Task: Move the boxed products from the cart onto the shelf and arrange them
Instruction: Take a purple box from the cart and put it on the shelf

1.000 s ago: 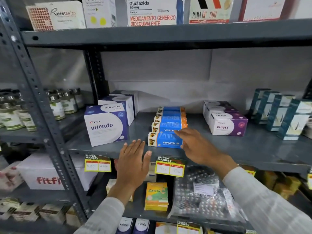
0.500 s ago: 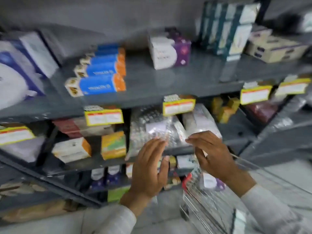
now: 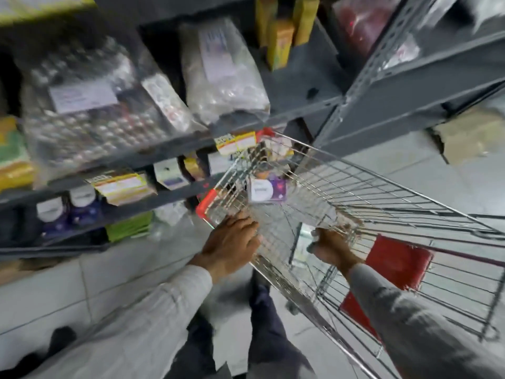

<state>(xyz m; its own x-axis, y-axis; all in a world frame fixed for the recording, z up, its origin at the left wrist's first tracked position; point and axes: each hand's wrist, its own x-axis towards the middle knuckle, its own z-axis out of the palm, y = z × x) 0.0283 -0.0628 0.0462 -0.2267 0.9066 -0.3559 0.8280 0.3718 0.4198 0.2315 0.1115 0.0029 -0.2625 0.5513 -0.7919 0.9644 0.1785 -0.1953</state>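
I look down into a wire shopping cart (image 3: pixel 382 187) with red corner guards, standing beside the grey shelf (image 3: pixel 175 149). A purple and white box (image 3: pixel 266 190) lies at the cart's far end. My left hand (image 3: pixel 232 239) is at the cart's near left rim, fingers spread, holding nothing. My right hand (image 3: pixel 332 246) reaches down inside the cart, its fingers curled at the edge of a pale box (image 3: pixel 302 247). Motion blur hides whether it grips that box.
Bags of blister packs (image 3: pixel 90 113) and a second clear bag (image 3: pixel 221 72) fill the shelf level above the cart. Yellow price tags (image 3: pixel 235 142) hang on the shelf edge. A red flap (image 3: pixel 396 258) sits in the cart's seat end. Grey tiled floor (image 3: pixel 82 291) lies below.
My view has swung down from the shelf with the blue and orange boxes to the cart. Both hands dropped from shelf height, the right one going into the cart.
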